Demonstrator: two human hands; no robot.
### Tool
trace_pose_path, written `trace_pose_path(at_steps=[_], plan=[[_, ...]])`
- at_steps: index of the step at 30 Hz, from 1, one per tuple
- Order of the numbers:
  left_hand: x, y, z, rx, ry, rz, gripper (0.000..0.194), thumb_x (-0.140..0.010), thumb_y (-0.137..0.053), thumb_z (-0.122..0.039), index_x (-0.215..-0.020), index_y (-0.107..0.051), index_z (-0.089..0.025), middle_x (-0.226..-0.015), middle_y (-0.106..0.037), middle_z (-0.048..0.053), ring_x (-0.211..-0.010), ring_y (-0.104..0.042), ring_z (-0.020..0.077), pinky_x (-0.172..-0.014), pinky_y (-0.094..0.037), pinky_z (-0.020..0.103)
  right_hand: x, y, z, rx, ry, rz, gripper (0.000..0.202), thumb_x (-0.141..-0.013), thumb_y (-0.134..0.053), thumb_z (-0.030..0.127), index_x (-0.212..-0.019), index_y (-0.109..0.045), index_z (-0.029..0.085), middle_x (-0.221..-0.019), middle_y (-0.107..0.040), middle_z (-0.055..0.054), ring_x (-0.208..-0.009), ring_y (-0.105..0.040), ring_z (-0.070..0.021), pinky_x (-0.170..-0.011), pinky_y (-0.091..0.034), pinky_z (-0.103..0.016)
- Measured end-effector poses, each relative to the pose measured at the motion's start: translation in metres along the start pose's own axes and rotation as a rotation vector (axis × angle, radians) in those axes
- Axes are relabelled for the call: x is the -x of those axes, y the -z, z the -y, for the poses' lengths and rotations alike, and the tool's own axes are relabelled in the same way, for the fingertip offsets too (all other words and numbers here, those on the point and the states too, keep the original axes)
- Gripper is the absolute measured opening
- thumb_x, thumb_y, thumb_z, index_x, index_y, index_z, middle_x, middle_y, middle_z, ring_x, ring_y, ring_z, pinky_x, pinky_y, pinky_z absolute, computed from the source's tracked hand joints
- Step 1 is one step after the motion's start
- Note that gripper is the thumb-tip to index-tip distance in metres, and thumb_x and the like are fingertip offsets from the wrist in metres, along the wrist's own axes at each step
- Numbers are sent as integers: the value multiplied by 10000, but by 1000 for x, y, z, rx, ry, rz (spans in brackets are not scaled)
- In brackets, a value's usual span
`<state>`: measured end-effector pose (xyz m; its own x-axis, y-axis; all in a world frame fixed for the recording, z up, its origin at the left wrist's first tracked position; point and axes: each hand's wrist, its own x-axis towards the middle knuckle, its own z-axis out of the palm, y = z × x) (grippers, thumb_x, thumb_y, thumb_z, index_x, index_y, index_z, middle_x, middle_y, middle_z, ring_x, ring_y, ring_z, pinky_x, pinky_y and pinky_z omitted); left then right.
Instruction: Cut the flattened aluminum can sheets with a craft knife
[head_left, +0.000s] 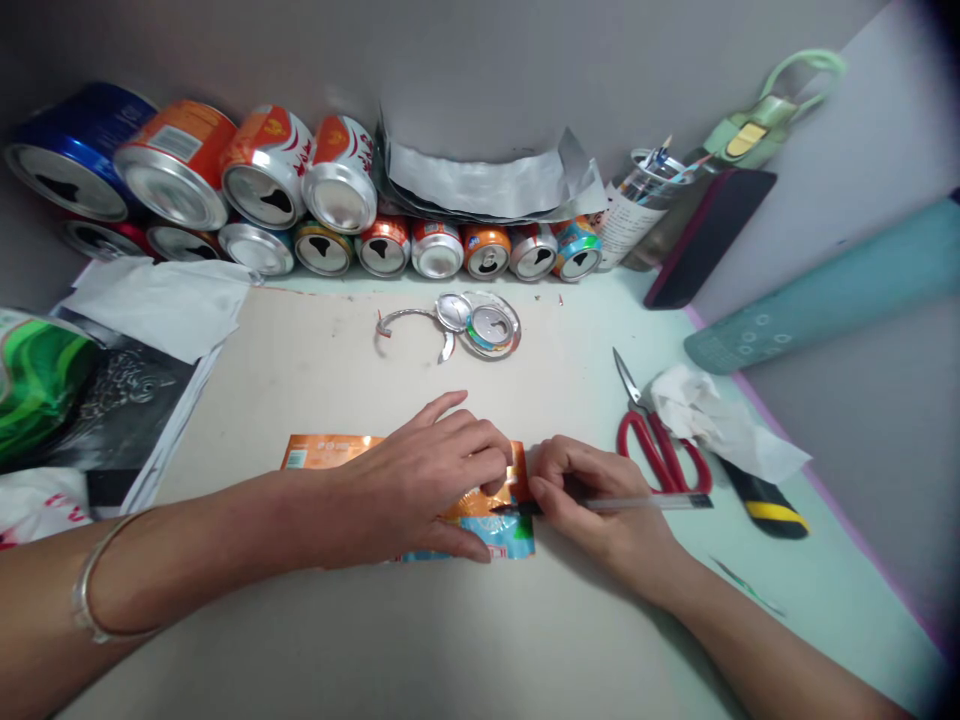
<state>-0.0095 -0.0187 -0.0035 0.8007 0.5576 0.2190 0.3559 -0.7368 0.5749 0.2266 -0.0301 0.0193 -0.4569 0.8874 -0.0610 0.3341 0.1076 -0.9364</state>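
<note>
An orange and blue printed sheet [330,452], which looks like flattened can metal, lies on the pale board [300,370]. My left hand [424,480] rests across it with the fingers apart, the thumb near its lower edge and nothing gripped. At the sheet's right edge, my right hand [592,500] is closed around a pen [630,502]. The pen lies nearly flat, its dark tip pointing left over the sheet, close to my left fingers. Whether the tip touches the surface cannot be told. Part of the sheet is hidden under my left hand and forearm.
Beyond the sheet are cut can ends [491,328]. Cans [337,185] and curved metal sheets [480,188] line the back wall. Red-handled scissors [660,450], crumpled tissue [705,410], a black and yellow tool [769,505] and a teal bottle [825,290] are on the right.
</note>
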Motion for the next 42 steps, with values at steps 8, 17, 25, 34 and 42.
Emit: trace_pose_path(at_steps=[8, 17, 25, 34, 42], plan=[[0, 0, 0, -13, 0, -11, 474, -843, -801, -534, -1045, -515, -214, -1179, -649, 66, -1089, -597, 249, -1253, -187, 585, 1, -1, 0, -13, 3, 18, 294, -923, -581, 246, -671, -431, 228, -640, -470, 33, -580, -371, -125, -509, -299, -264], [-1, 3, -2, -1, 2, -15, 459, -838, -811, -522, -1034, -523, -225, -1167, -663, 69, -1084, -600, 253, -1240, -223, 600, 0, -1, 3, -32, 7, 24, 310, -920, -593, 237, -659, -427, 227, -631, -462, 31, -571, -359, -124, -500, -289, -263], [-1, 2, 0, -18, 3, -4, 468, -840, -808, -534, -1014, -491, -237, -1181, -656, 67, -1086, -591, 253, -1242, -208, 598, 1, -1, 3, -33, 28, 28, 293, -898, -595, 208, -653, -436, 223, -633, -487, 29, -566, -382, -119, -497, -298, -254], [-2, 1, -1, -11, 6, -8, 471, -833, -812, -536, -985, -479, -241, -1162, -655, 64, -1066, -590, 252, -1240, -209, 599, 4, -3, -1, -67, 33, -27, 308, -899, -625, 245, -642, -455, 225, -607, -475, 25, -553, -392, -129, -489, -319, -262], [0, 1, 0, -6, 5, -5, 467, -843, -810, -518, -1076, -527, -230, -1183, -653, 66, -1092, -591, 252, -1248, -192, 594, 0, -3, 4, -40, 32, 14, 317, -904, -620, 240, -646, -437, 226, -611, -486, 26, -548, -385, -120, -476, -315, -247]])
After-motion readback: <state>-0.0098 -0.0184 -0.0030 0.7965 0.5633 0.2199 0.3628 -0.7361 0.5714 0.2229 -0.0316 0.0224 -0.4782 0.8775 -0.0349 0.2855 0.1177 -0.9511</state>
